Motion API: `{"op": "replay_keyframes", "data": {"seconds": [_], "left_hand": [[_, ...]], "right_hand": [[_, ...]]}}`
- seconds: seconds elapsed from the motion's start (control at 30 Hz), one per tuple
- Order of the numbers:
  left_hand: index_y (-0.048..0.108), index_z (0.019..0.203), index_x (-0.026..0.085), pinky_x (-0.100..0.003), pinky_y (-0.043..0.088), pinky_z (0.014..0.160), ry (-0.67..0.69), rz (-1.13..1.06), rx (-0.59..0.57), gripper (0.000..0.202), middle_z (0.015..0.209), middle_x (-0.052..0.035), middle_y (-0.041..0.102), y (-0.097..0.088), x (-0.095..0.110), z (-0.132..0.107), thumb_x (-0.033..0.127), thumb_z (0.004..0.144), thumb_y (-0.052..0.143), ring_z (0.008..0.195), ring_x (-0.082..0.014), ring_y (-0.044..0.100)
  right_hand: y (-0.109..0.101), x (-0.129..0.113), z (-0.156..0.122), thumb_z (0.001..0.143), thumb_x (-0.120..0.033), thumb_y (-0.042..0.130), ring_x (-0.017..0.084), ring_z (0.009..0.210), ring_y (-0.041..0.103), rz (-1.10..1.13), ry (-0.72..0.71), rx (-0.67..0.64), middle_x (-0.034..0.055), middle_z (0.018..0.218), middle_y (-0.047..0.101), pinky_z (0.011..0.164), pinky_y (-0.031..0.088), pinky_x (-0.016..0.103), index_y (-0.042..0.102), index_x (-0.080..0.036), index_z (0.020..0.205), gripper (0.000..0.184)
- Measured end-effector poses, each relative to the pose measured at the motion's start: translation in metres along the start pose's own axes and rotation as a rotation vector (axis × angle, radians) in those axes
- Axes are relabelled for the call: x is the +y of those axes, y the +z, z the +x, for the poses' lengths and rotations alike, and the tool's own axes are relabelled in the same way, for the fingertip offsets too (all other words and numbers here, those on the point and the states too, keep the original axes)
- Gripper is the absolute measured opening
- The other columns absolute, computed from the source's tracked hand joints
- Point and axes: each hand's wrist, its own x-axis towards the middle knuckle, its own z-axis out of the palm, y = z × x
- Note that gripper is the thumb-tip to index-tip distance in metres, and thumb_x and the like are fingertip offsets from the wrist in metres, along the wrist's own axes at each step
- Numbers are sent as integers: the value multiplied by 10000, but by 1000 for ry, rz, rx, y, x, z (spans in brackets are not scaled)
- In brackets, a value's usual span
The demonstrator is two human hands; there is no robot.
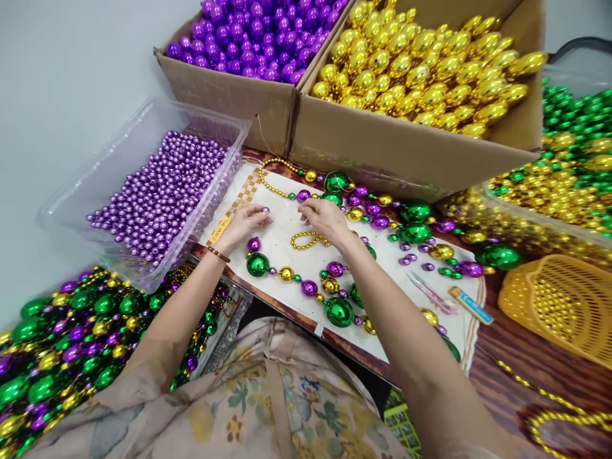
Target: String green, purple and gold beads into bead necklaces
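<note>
Beige floral cloth garment (248, 382): below our fingers.
Left hand (248, 223): fingers narrow; whether gripping, we cannot tell.
Right hand (329, 220): likewise.
Shiny green-purple-gold round-bead strand (308, 288): just below our left fingers.

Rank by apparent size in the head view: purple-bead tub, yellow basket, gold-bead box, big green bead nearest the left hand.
1. Gold-bead box
2. Purple-bead tub
3. Yellow basket
4. Big green bead
</note>
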Motion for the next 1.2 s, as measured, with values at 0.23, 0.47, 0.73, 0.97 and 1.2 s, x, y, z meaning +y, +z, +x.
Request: {"op": "replay_keyframes", "data": {"seconds": [0.23,0.47,0.73,0.97,1.2], "left_hand": [[617,929,127,-294,564,781,-44,-123,-139,129,794,-51,722,32,25,23,217,883,698,742,-128,703],[594,857,141,-183,409,515,17,82,-222,122,758,-11,667,64,53,35,204,891,694,570,-59,601],[631,776,161,-215,254,439,25,176,-152,148,524,68,435,46,46,44,231,896,680,396,-31,315],[622,872,132,-293,558,729,-89,51,-140,153,743,-49,705,33,52,59,239,860,730,652,-126,687],[610,890,116,-346,575,816,-77,-22,-116,88,725,-40,710,32,49,68,190,904,655,661,-131,697]], "right_hand": [[-1,-2,-4,960,-350,473,202,851,674,-127,14,-24,19,904,771,650,369,267,714,-231,885,279],[-1,1,-12,986,-321,432,255,931,671,-283,-6,-33,69,1025,757,735,417,311,726,-236,1050,313],[-54,51,-82,953,-325,441,286,1067,650,-193,-6,317,143,1141,705,944,490,401,710,-194,1081,326],[-94,144,-219,872,-453,462,381,972,679,-445,550,242,200,1111,715,771,484,510,665,-339,900,235],[-74,180,-272,821,-490,468,410,1083,640,-505,594,258,232,1211,650,720,474,549,674,-413,1069,332]]}}
